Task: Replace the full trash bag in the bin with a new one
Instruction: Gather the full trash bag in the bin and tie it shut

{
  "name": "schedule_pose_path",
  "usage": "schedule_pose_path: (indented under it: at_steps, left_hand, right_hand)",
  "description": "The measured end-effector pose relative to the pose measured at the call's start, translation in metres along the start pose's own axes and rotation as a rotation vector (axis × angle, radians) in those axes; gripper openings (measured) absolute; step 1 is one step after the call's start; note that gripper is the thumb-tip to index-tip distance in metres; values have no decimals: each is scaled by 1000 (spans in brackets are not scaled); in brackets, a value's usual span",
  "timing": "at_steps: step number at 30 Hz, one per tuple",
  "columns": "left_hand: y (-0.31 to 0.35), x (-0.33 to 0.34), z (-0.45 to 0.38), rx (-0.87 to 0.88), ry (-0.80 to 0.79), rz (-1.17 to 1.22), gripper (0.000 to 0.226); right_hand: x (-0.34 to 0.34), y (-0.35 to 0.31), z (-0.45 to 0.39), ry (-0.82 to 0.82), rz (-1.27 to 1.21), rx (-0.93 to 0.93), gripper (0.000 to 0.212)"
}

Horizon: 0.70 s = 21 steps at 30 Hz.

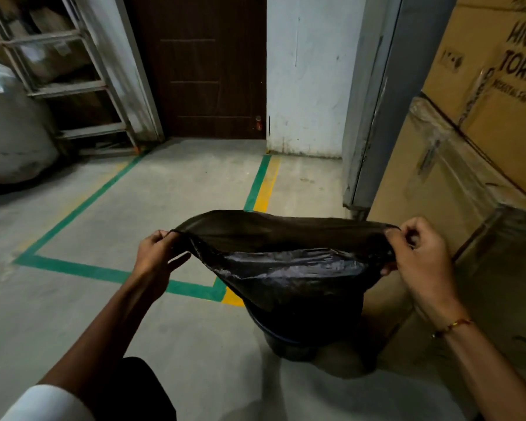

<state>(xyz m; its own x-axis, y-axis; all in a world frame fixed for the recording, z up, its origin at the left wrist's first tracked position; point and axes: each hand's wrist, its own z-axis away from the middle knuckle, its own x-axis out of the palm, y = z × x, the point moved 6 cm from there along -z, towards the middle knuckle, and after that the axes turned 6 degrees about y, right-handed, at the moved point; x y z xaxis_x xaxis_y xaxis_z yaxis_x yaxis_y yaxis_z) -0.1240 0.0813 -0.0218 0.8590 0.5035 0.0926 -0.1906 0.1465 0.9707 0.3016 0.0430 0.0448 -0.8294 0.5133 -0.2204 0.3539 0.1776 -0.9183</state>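
Black trash bag (286, 262): mouth pinched by left hand (155, 256) and right hand (419, 253) above bin (283, 344); advised centring, spreading evenly

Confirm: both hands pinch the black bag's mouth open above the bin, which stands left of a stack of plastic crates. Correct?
Not quite. The head view shows cardboard boxes, not crates. Both the left hand and right hand do pinch the black bag open over the bin.

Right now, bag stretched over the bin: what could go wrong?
1. Both hands, left and right, pinch the thin black bag taut; it could tear or slip free.
2. The bin is mostly hidden under the bag, so its mouth may miss the rim.
3. The cardboard boxes crowd the right hand.
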Motion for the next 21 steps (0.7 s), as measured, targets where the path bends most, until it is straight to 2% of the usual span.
schedule_pose_path:
  at_steps: [2,4,7,10,12,13,15,16,19,21]
  left_hand:
    - [-5,7,-3,-23,24,64,18]
    - [-8,15,-8,-18,58,56,11]
    - [-7,26,-16,38,109,32,8]
    - [-5,35,-22,102,137,25,21]
    - [-5,37,-26,143,154,-1,22]
    - [-6,37,-27,153,160,-11,21]
    - [-7,37,-30,160,163,-29,18]
    - [-7,37,-30,175,157,-37,14]
    - [-1,39,-26,320,164,-199,13]
    - [2,48,-21,379,142,-263,12]
  right_hand:
    - [7,-2,2,-59,-59,22,23]
    - [15,-10,9,-187,49,-65,29]
    - [29,-15,26,-500,517,-235,65]
    - [44,-9,49,-749,825,-349,100]
    - [55,2,64,-848,1096,-515,96]
    - [58,7,67,-873,1213,-581,82]
    - [56,10,54,-819,1200,-538,46]
    - [53,10,41,-750,1097,-458,38]
    - [45,14,-3,-440,595,-259,32]
    - [47,28,-16,-298,316,-47,28]
